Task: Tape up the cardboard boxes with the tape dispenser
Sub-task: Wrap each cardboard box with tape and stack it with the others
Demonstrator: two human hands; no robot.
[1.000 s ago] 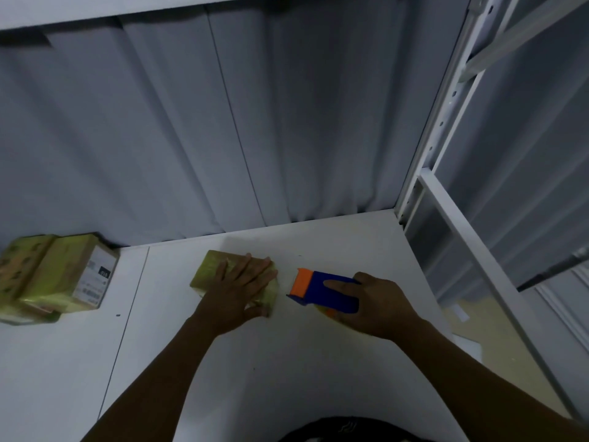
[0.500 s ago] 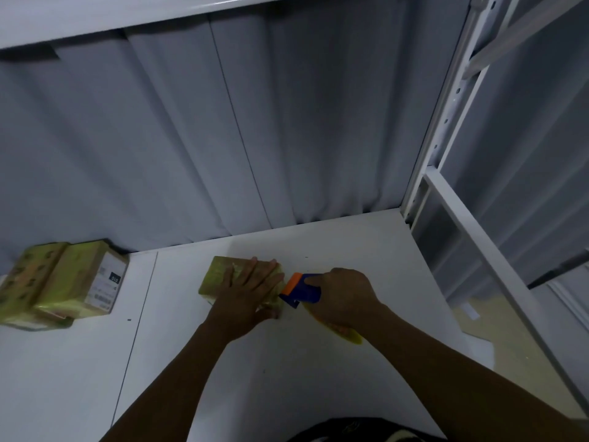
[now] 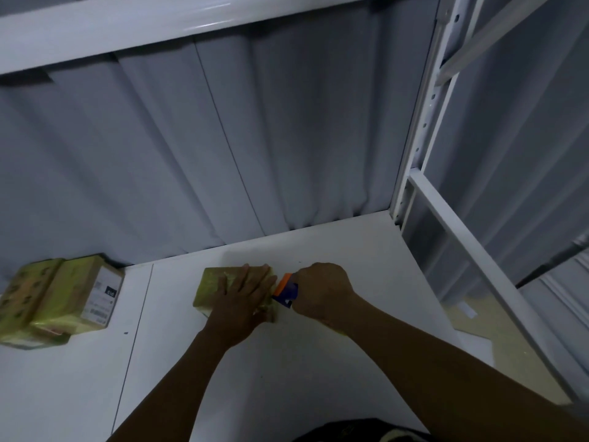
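A small yellowish cardboard box (image 3: 213, 286) lies on the white shelf (image 3: 334, 256) near its middle. My left hand (image 3: 243, 298) lies flat on top of the box with straight fingers, pressing it down. My right hand (image 3: 322, 290) grips the blue and orange tape dispenser (image 3: 286, 290), whose orange end touches the box's right edge. Most of the dispenser is hidden under my fingers.
A pile of taped boxes (image 3: 57, 298), one with a white label, sits at the shelf's left back. Grey curtain hangs behind. A white metal upright (image 3: 424, 138) and a slanted rail (image 3: 471, 256) border the shelf on the right. A shelf board (image 3: 159, 23) runs overhead.
My right hand has brought the tape dispenser leftward until it meets the box's right edge. My left hand stays flat on the box.
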